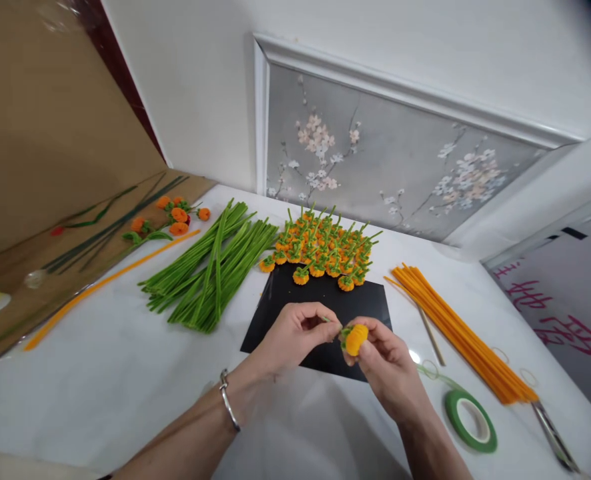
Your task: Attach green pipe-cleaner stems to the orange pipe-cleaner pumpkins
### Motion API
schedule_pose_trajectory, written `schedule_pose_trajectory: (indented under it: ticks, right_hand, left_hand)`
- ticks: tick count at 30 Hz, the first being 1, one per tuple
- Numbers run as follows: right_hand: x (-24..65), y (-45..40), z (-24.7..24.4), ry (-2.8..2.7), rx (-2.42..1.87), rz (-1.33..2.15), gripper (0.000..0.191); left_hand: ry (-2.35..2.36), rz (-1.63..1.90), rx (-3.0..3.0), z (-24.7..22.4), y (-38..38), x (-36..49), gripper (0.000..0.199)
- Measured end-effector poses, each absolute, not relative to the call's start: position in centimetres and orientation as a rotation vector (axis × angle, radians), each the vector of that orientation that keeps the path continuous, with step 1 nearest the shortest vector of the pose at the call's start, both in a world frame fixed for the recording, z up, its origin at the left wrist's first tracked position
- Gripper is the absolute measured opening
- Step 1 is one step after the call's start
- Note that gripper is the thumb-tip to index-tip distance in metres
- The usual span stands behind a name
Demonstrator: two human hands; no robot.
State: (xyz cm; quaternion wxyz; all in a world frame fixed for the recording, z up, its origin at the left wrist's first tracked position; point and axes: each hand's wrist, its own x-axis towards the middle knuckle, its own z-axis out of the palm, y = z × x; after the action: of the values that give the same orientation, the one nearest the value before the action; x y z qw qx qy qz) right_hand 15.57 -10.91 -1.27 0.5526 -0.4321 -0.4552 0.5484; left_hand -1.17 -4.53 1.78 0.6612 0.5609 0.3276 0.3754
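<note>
Between my thumb and fingers, my right hand (388, 363) holds an orange pipe-cleaner flower (357, 340) with a green base turned to the left. My left hand (300, 333) is closed in a pinch on the thin green stem (327, 320) at the flower's left side. Both hands are above a black mat (335, 297) on the white table. Just beyond them, a cluster of finished-looking orange flowers (320, 243) rests heads down, green stems pointing up. My fingers partly cover the held flower's base and stem.
Green pipe cleaners (210, 267) lie in a pile at left, near a lone orange pipe cleaner (110, 283) and several small orange flowers (178, 217). At right are a bundle of orange pipe cleaners (465, 333), a thin rod (431, 337), green tape (470, 420) and a utility knife (554, 437).
</note>
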Motion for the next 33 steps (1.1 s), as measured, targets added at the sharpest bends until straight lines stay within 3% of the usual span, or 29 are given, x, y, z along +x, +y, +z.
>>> schedule_pose_trajectory:
  ticks: [11,20,33]
  right_hand:
    - [15.8,-9.1,1.2,-0.828,-1.001,1.390,0.026]
    - [15.6,-8.1,1.2,-0.831,-0.940,1.662,0.028]
    - [15.4,-7.4,0.8,-0.689,-0.944,1.690,0.024]
  left_hand:
    - [0.764,0.643,1.093,1.4,-4.5,-1.3,0.039]
    - [0.556,0.406,0.893,1.0,-4.7,-1.8,0.026]
    - [0.806,0.600,1.031,0.8,-4.6,-0.5,0.010]
